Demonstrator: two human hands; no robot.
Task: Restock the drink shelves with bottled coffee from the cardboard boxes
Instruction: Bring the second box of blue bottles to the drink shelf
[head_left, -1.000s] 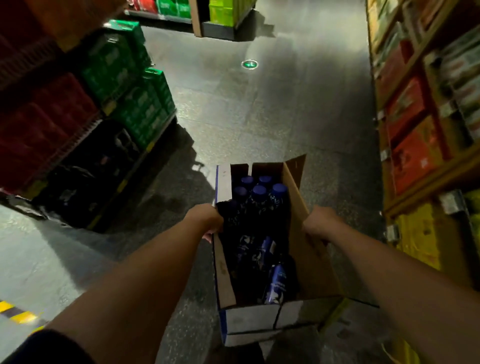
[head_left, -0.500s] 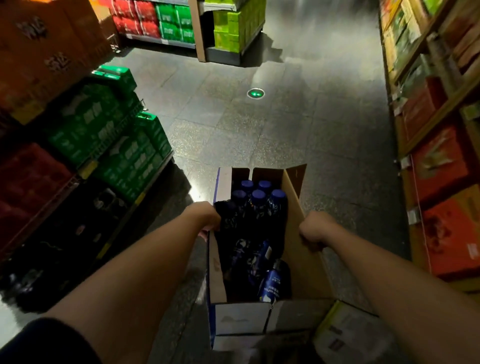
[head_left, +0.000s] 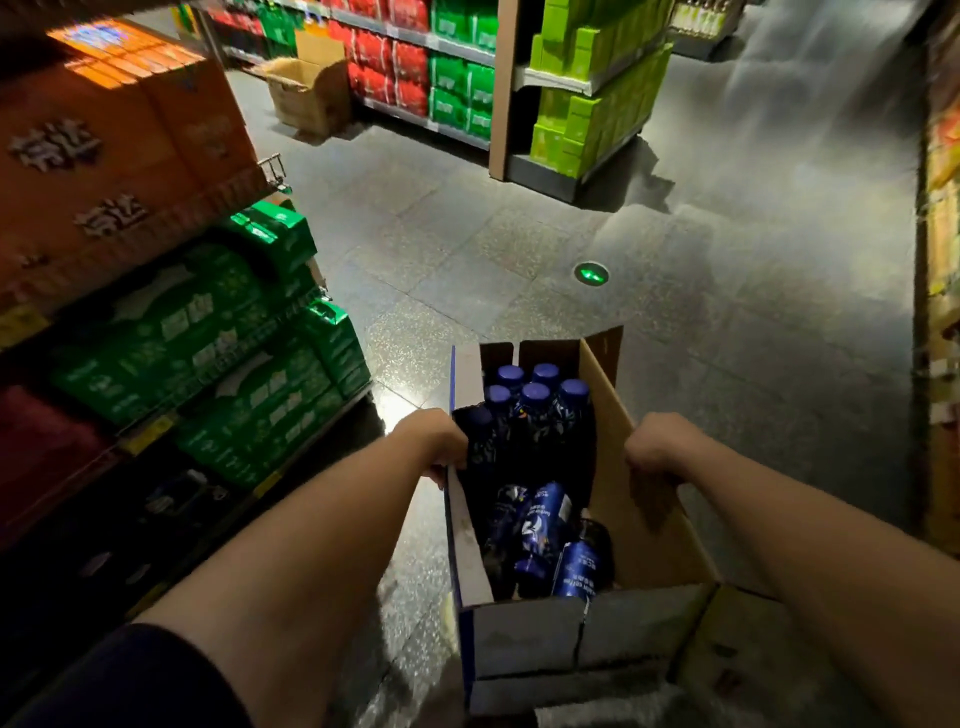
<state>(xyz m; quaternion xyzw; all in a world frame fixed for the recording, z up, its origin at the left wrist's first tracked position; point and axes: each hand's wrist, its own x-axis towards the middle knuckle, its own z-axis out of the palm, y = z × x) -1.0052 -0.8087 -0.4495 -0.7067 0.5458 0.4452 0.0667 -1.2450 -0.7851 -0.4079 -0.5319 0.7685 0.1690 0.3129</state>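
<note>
An open cardboard box (head_left: 660, 530) hangs in front of me above the aisle floor. Inside it are several dark blue coffee bottles (head_left: 535, 400) with blue caps standing at the far end, and a few more lying loose near the front (head_left: 543, 525). My left hand (head_left: 434, 441) grips the box's left wall. My right hand (head_left: 652, 449) grips the right flap. Both arms reach forward from the bottom of the view.
Shelves of green (head_left: 218, 353) and orange cartons (head_left: 119, 145) line the left side. Another shelf runs along the right edge (head_left: 940, 291). An empty open carton (head_left: 306, 93) stands far left by red and green packs. A green floor light (head_left: 591, 273) glows ahead.
The view has tilted up, so more of the aisle and the far shelves shows. The box and both hands keep the same hold.
</note>
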